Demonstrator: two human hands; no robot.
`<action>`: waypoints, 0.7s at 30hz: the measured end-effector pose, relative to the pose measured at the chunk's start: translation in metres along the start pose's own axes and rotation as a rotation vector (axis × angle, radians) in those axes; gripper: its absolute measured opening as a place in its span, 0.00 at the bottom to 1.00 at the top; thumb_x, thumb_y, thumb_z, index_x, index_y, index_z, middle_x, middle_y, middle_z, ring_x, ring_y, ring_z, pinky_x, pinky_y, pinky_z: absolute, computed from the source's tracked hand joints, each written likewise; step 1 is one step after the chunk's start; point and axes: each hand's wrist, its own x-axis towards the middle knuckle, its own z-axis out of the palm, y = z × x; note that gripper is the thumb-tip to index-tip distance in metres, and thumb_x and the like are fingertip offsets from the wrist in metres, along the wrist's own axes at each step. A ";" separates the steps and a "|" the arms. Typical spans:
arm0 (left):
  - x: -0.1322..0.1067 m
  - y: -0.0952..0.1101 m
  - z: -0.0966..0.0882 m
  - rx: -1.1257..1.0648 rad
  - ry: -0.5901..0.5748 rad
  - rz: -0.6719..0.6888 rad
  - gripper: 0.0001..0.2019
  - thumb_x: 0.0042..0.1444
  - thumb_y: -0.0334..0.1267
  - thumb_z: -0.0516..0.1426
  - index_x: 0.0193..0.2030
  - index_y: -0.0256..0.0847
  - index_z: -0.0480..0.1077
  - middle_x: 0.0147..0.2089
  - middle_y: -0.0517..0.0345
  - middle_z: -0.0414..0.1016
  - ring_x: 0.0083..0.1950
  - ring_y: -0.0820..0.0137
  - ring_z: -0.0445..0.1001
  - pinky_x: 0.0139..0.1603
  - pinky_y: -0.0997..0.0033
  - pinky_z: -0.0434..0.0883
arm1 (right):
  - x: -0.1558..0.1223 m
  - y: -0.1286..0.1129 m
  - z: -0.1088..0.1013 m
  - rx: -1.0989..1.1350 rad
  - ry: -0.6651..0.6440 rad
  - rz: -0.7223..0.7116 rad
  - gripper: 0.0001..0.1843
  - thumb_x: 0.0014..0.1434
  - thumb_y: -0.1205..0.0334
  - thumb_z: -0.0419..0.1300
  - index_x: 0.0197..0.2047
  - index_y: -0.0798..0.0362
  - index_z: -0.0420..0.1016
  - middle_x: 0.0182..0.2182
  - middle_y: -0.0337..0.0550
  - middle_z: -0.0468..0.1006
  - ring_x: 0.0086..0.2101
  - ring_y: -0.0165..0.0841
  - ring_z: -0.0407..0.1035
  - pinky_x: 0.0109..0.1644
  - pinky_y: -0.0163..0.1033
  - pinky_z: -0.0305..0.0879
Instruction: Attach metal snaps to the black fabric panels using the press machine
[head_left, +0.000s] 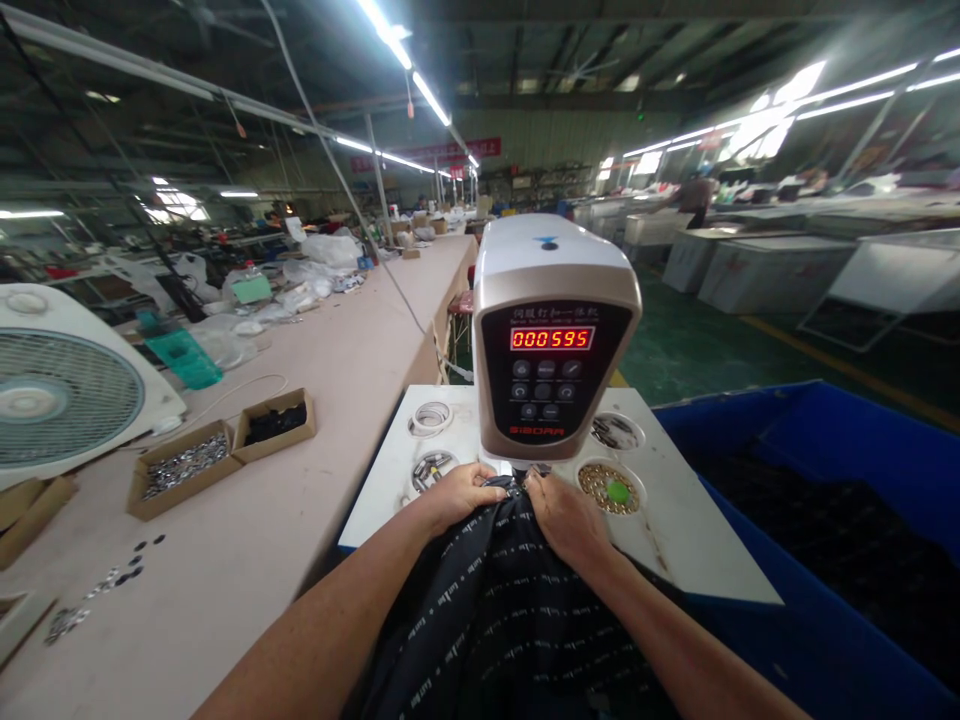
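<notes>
A person's left hand (459, 497) and right hand (566, 520) grip a black cloth (499, 610), fingers clamped on a gathered fold, at the front of a white table (679, 510) just below the head of a white-and-gold machine (555, 335), whose counter (553, 338) reads 000595. A dish of gold studs (610, 489) sits just beside the right hand, with a blue bin (750, 425) beyond. Fingertips this close to the machine head risk being pinched, and the cloth's hanging weight could drag the fold out of place.
</notes>
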 end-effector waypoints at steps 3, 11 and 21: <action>0.001 -0.002 0.000 -0.010 -0.006 -0.007 0.20 0.45 0.44 0.66 0.42 0.36 0.69 0.34 0.59 0.74 0.35 0.70 0.71 0.41 0.70 0.65 | -0.001 0.000 0.001 0.011 0.010 0.005 0.20 0.73 0.57 0.42 0.55 0.50 0.72 0.37 0.48 0.84 0.39 0.39 0.78 0.37 0.37 0.58; 0.003 -0.006 -0.001 -0.013 -0.007 -0.029 0.22 0.43 0.45 0.67 0.42 0.37 0.69 0.34 0.59 0.75 0.35 0.70 0.72 0.42 0.69 0.66 | -0.002 -0.001 0.001 0.015 0.013 0.030 0.19 0.73 0.57 0.43 0.53 0.49 0.73 0.36 0.47 0.84 0.39 0.39 0.78 0.37 0.37 0.57; -0.010 0.007 0.015 0.334 0.282 0.126 0.14 0.46 0.41 0.63 0.39 0.38 0.73 0.35 0.55 0.76 0.39 0.62 0.73 0.44 0.62 0.67 | 0.002 0.009 0.002 0.260 0.045 -0.013 0.21 0.70 0.56 0.42 0.54 0.52 0.73 0.40 0.53 0.83 0.41 0.46 0.78 0.43 0.43 0.64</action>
